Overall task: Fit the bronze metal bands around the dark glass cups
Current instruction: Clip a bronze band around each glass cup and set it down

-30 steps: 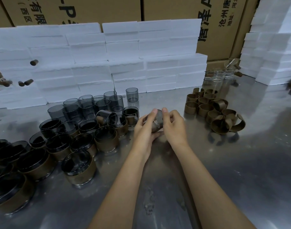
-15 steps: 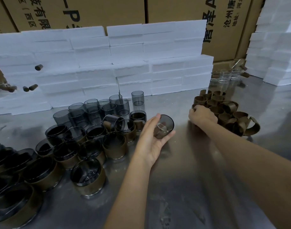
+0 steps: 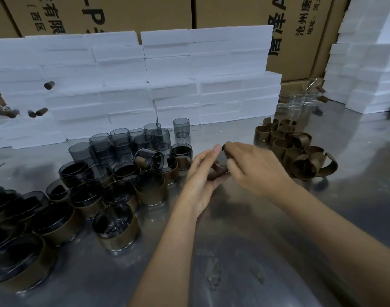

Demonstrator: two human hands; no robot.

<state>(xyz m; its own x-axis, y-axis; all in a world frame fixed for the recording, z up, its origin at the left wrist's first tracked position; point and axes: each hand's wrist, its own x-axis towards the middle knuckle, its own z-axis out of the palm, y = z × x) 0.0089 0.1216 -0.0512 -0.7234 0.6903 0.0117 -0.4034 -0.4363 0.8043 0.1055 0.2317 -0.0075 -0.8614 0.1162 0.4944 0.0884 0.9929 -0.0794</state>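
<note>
My left hand (image 3: 200,180) cradles a dark glass cup (image 3: 219,171), mostly hidden between both hands. My right hand (image 3: 256,167) comes in from the right and pinches a bronze metal band (image 3: 225,151) against that cup. Loose bronze bands (image 3: 293,149) lie in a pile at the right of the steel table (image 3: 278,229). Bare dark cups (image 3: 132,142) stand in a cluster behind the hands on the left. Cups with bands fitted (image 3: 116,227) crowd the near left.
White foam blocks (image 3: 167,80) are stacked like a wall along the back, with more at the far right (image 3: 366,63). Cardboard boxes (image 3: 300,29) stand behind. Several clear glasses (image 3: 298,105) sit at the back right. One cup (image 3: 148,159) lies on its side among the cluster.
My right hand left the band pile and came back to the cup with a band. My left hand kept the cup in roughly the same place.
</note>
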